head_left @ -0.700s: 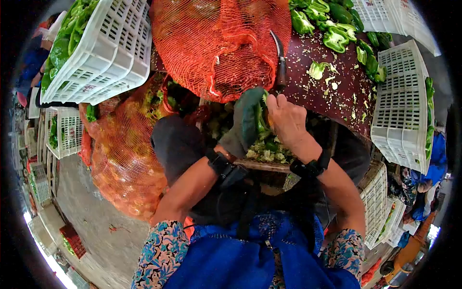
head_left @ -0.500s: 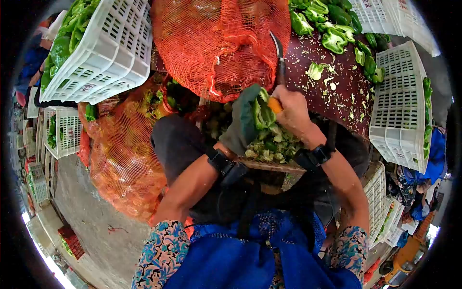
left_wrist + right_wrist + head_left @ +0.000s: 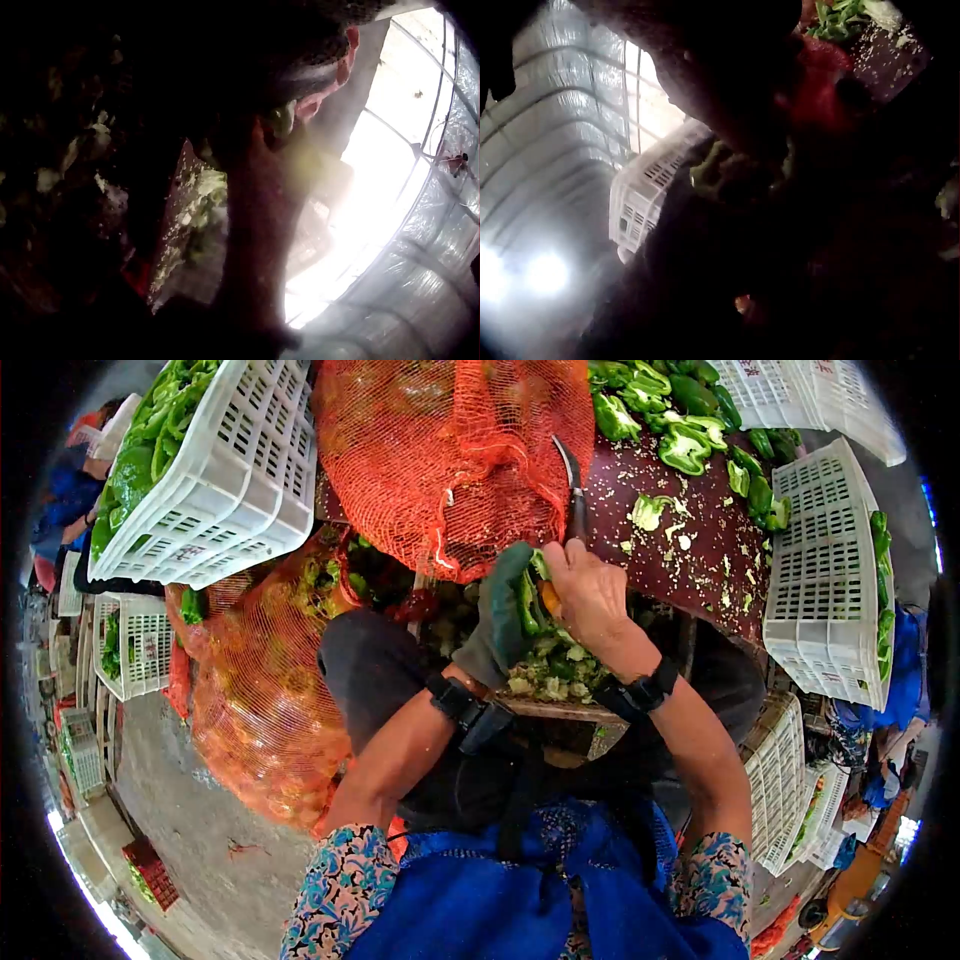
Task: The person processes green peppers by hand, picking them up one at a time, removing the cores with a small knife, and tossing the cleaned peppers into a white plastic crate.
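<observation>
One green pepper (image 3: 530,608) is clasped in the gloved left hand (image 3: 503,610), just off the worktop's (image 3: 735,525) near edge, above pale trimmings (image 3: 555,672). Close beside, the right hand (image 3: 597,598) has its fingers curled round an orange object (image 3: 549,599), mostly hidden. A curved knife (image 3: 576,510) lies against the red net sack (image 3: 450,450). Both wrist views, dark around the hands, show a bright ribbed roof (image 3: 442,255) outside the head view; the right one adds a pale green rim.
</observation>
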